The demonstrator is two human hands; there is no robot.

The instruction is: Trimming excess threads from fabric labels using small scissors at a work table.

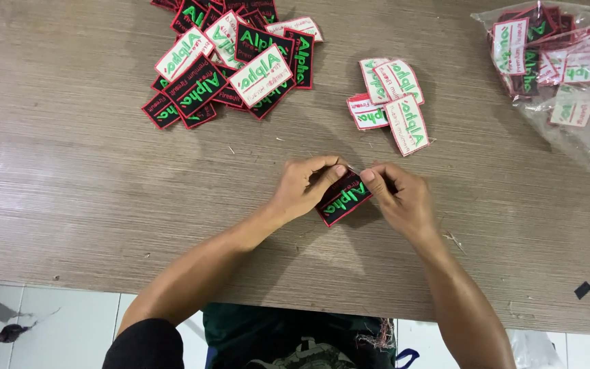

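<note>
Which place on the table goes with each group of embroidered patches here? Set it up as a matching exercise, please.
Things:
1. black patch with red border
2. large mixed pile of black and white patches
3. small stack of white patches
4. clear plastic bag of patches

Places:
a. far right corner of the wooden table
b. far side, left of centre
c. between the left hand and right hand
d. just beyond the hands, slightly right

Pairs: 1-c, 2-b, 3-d, 4-a
</note>
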